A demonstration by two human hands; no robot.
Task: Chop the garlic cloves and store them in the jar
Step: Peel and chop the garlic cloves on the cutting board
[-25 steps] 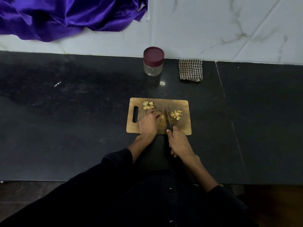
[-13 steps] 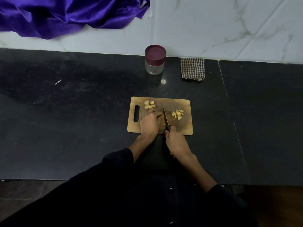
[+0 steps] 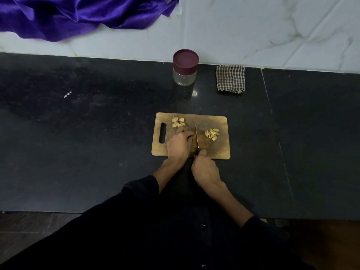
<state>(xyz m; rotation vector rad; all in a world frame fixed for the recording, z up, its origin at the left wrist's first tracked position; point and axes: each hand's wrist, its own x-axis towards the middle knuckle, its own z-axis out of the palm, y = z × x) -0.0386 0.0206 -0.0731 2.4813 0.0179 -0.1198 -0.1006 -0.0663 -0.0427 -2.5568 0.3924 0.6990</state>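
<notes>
Right hand (image 3: 205,168) grips knife (image 3: 197,136) — left hand (image 3: 180,142) curled beside blade

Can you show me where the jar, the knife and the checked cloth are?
Clear glass jar with maroon lid (image 3: 184,76): head view, on its glass wall.
Thin steel knife (image 3: 197,137): head view, on its blade.
Brown-and-white checked cloth (image 3: 230,78): head view, on its middle.

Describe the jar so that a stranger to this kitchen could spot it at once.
Look along the black counter to its back edge, under the white marble wall. The jar stands there, beyond the wooden cutting board and left of a folded checked cloth. It alone is clear-sided, with a maroon lid.
</notes>
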